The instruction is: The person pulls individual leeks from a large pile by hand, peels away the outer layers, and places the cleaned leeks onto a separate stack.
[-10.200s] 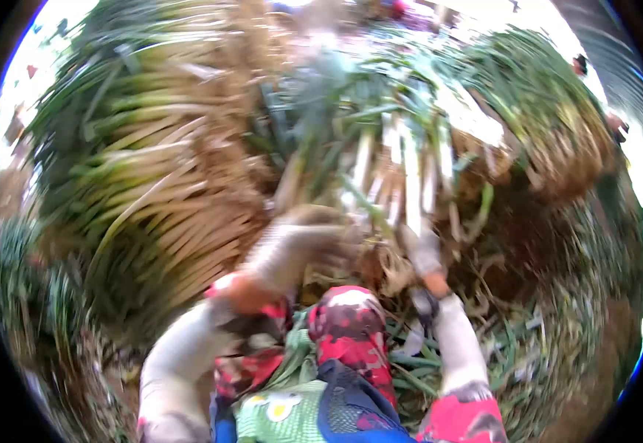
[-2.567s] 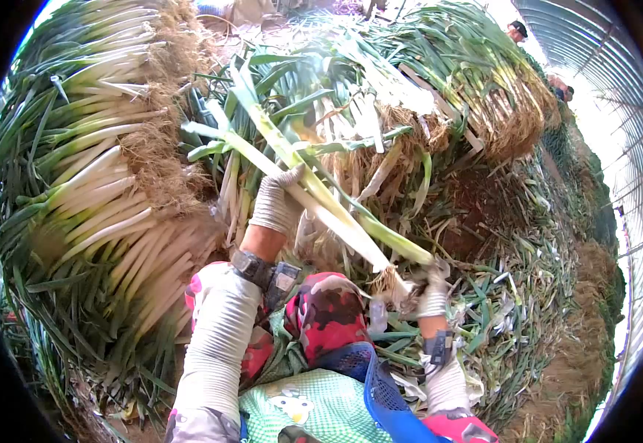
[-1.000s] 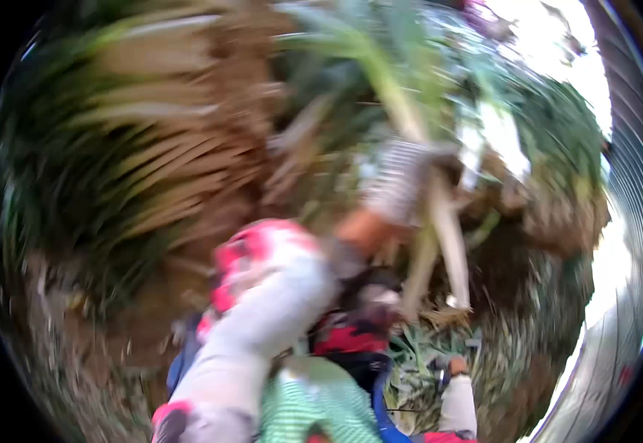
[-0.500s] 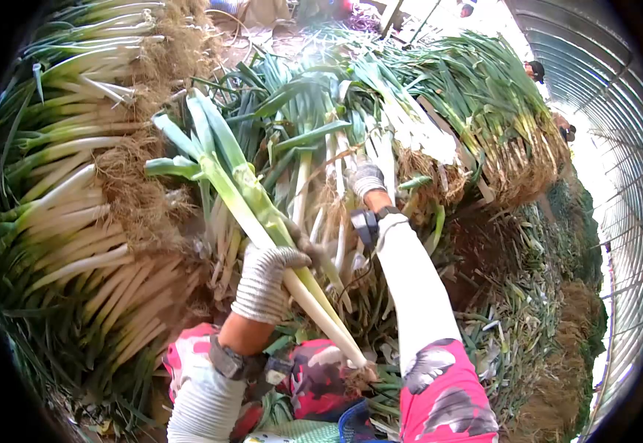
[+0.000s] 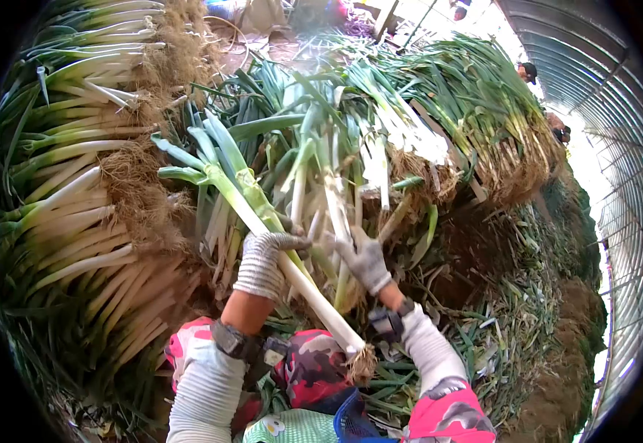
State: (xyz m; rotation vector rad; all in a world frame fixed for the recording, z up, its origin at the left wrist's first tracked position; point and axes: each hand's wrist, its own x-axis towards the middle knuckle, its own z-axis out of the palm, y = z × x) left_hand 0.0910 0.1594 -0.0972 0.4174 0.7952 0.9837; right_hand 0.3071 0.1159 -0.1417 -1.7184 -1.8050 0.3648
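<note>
Gloved in ribbed white, my left hand point(image 5: 266, 262) is closed round thick leeks point(image 5: 314, 299), whose green leaves point to the upper left and whose roots hang at the lower right. My right hand point(image 5: 365, 262), also gloved, is to the right of them, its fingers closed on the white stem of another leek point(image 5: 336, 207). That stem runs up into the leaves of the middle pile point(image 5: 262, 88). Dry leaves and stems hang between my two hands, and the fingertips of my right hand are partly hidden by them.
Rows of leeks point(image 5: 70, 199) with roots inward lie at the left. Another heap of leeks point(image 5: 476, 103) stands at the upper right. Leaf scraps point(image 5: 506, 295) cover the ground at right. People are partly visible by the curved ribbed wall point(image 5: 587, 66).
My right hand has come down and back from the middle pile, with a leek stem now in its grasp. The leeks in my left hand have shifted slightly, their roots showing more fully.
</note>
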